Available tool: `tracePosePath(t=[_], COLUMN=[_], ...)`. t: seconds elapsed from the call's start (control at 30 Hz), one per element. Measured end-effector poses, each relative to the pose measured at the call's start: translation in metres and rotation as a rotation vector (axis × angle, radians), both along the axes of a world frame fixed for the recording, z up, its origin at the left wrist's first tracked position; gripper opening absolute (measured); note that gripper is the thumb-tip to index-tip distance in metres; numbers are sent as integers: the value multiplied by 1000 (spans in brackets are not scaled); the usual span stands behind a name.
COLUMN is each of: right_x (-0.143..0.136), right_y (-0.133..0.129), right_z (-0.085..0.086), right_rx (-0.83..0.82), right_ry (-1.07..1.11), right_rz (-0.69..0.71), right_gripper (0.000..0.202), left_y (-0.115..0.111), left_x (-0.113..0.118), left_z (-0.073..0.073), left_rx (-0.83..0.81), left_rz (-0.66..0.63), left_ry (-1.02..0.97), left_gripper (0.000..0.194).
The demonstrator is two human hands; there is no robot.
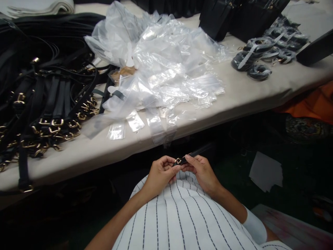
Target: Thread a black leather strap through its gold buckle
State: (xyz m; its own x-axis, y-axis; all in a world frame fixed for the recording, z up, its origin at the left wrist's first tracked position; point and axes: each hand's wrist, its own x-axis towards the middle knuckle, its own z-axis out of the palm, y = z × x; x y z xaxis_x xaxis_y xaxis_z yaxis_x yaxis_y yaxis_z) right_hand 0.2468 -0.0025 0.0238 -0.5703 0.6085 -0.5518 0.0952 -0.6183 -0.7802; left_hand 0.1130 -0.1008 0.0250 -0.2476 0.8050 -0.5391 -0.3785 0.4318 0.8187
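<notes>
Between my two hands, above my lap and in front of the table edge, is a black strap with a small gold buckle. My left hand pinches the strap's end just left of the buckle, thumb on top. On the other side of the buckle, my right hand grips the strap between thumb and fingers. The strap's far end runs off to the upper right and fades into the dark background. My fingers partly cover the piece near the buckle.
A large pile of black straps with gold buckles covers the table's left side. Clear plastic bags heap up in the middle. Wrapped coiled straps and black handbags stand farther right. Torn white paper lies below.
</notes>
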Motion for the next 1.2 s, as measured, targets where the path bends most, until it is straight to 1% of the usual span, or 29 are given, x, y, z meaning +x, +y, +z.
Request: tracePosePath(t=[0.1,0.2,0.33,0.47,0.53,0.6,0.7,0.8,0.87,0.93,1.0,1.1,1.2], right_x=[-2,-3,-1,0,1,1,1,0,-1,-1,-1,-1,1], right_y=[0,-1,-2,-5,-7,-9,-12,-13,-12,-12,-12,-13,-15], right_z=[-1,-4,-8,-7,-6,-6,-6,-5,-1,3,6,7,3], right_rx=[-24,13,176,340,465,625,808,1021,1173,1276,1321,1283,1281], right_ry=[-7,-36,-75,-110,-136,-135,-59,-33,-29,10,66,119,153], right_rz=[11,17,21,57,88,133,153,74,47,46,59,83,66], right_gripper=[27,28,30,28,23,17,13,16,23,32,37,38,36], left_y=[-1,-3,-4,-2,-1,0,0,0,0,-1,-3,-6,-9], left_x=[-2,-3,-5,-6,-5,-3,0,2,2,1,1,2,4], left_z=[2,2,3,3,2,3,5,8,10,10,9,3,-5], left_rx=[1,-5,-31,-42,-37,-41,-36,16,56,82,100,140,184], left_rz=[-3,-14,-20,-22,-13,23,106,165,173,171,175,179,176], left_ry=[-17,5,30,40,45,46,35,1,-25,-46,-80,-159,-241], left_gripper=[30,30,30,29,29,29,28,27,26,25,24,23,22])
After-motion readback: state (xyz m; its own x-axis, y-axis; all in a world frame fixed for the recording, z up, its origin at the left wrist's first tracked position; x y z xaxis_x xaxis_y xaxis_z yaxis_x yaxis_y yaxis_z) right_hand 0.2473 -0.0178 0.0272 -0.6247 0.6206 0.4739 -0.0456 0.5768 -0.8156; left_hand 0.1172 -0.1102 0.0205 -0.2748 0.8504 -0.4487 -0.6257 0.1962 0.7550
